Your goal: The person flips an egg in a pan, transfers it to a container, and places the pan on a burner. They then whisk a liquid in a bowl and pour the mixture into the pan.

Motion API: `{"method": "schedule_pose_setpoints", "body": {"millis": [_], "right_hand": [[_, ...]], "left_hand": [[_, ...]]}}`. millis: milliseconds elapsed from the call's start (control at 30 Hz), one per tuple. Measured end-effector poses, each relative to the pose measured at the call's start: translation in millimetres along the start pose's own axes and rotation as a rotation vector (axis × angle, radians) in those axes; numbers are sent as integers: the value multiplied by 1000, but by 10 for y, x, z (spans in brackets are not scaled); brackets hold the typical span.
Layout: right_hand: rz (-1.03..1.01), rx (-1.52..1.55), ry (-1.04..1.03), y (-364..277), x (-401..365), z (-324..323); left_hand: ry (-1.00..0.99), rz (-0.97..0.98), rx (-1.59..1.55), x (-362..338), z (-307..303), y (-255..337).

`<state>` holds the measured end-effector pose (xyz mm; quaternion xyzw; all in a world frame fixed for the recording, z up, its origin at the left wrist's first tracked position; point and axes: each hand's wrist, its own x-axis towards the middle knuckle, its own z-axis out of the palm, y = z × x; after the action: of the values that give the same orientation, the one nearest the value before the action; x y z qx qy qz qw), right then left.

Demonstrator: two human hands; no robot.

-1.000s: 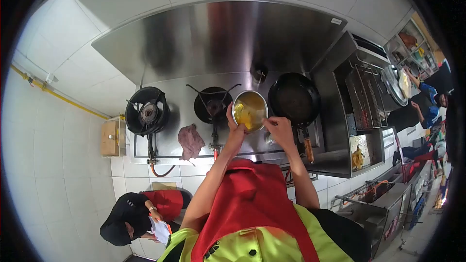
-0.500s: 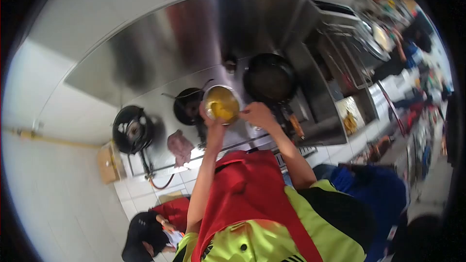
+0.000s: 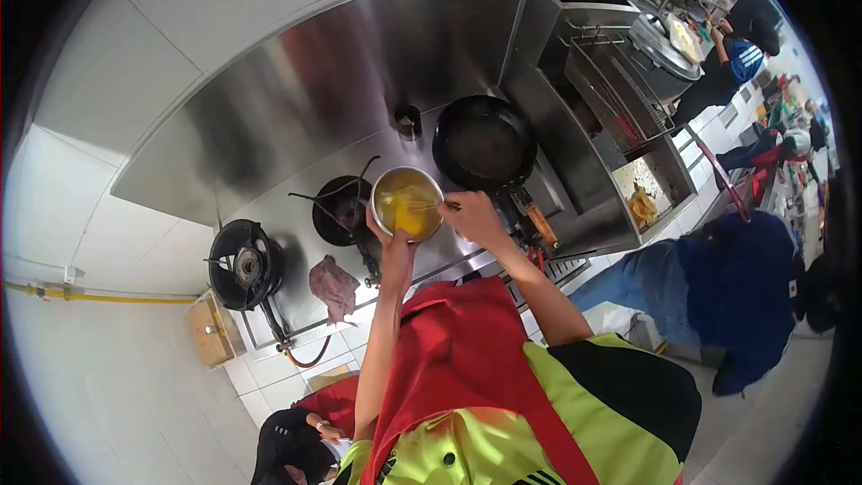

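Note:
In the head view my left hand point(image 3: 396, 250) grips a round metal bowl point(image 3: 387, 182) from its near side and holds it above the stove. Yellow liquid, looking like beaten egg, lies in the bowl. My right hand point(image 3: 477, 219) is closed around a whisk point(image 3: 424, 205) at the bowl's right rim. The whisk's wires reach into the liquid and are partly blurred; its handle is mostly hidden by my fingers. Just right of the bowl a black frying pan point(image 3: 485, 145) rests on the stove, its wooden handle point(image 3: 540, 225) pointing toward me.
Left of the bowl are a middle burner point(image 3: 342, 212) and a left burner point(image 3: 245, 264), with a crumpled cloth point(image 3: 333, 290) between them. A small dark can point(image 3: 408, 122) stands behind. At right is a metal fryer unit point(image 3: 575, 162). A person in blue point(image 3: 732, 292) is at right; another crouches lower left.
The view has shifted slightly and become sharper. The whisk wires now show across the yellow liquid. The person in blue at right appears farther right and more upright. Both my hands keep their holds.

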<state>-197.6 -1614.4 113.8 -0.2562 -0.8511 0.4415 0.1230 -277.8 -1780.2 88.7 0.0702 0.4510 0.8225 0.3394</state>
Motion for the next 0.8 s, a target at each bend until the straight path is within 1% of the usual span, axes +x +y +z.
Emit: {"method": "schedule_pose_setpoints", "body": {"millis": [33, 67, 100, 133, 167, 200, 233, 267, 300, 333, 400, 433, 500, 533, 600, 633, 667, 700, 733, 800], "right_hand": [[0, 1, -3, 58, -1, 27], [-71, -142, -62, 137, 14, 59], [-143, -284, -124, 207, 19, 83], [-147, -283, -132, 206, 12, 63], [-152, -284, -28, 196, 33, 44], [-157, -284, 62, 178, 1, 45], [-164, -285, 58, 137, 6, -8], [-201, -230, -22, 80, 23, -65], [-238, -175, -103, 43, 51, -105], [-241, -172, -106, 88, 54, -69], [-60, -291, 27, 194, 67, -2], [-65, -291, 22, 169, 63, -24], [-197, -156, -94, 118, 79, -87], [-203, -153, -102, 168, 84, -55], [-85, -205, 32, 289, 69, 14], [-91, -203, 20, 238, 42, -18], [-148, -138, -17, 112, 46, -116], [-203, -74, -57, 44, 51, -178], [-215, -74, -78, 154, 12, -108], [-116, -287, 42, 471, 40, 56]], "left_hand": [[-30, 42, 1, 0, 21, -14], [-27, 45, 0, 17, 26, -9], [2, 7, -13, 25, 25, -1], [33, -31, -26, 29, 13, -6], [38, -26, -24, 76, 19, -10], [59, 10, 58, 65, 24, -37], [68, 49, 141, 100, 22, -81], [74, 58, 140, 118, -7, -104], [30, 29, 103, 137, -37, -123], [-15, -7, 72, 114, -21, -86], [9, 11, 113, 101, 66, -53], [21, 6, 113, 117, 63, -59], [44, 11, 106, 144, 80, -92], [41, 20, 113, 139, 83, -106], [52, 32, 119, 135, 51, -118], [44, 14, 189, 176, -28, -174], [36, 4, 254, 195, -2, -133], [16, -25, 75, 150, 43, -129], [37, -15, 68, 123, 62, -163], [180, 84, 435, 191, 112, -184]]}}
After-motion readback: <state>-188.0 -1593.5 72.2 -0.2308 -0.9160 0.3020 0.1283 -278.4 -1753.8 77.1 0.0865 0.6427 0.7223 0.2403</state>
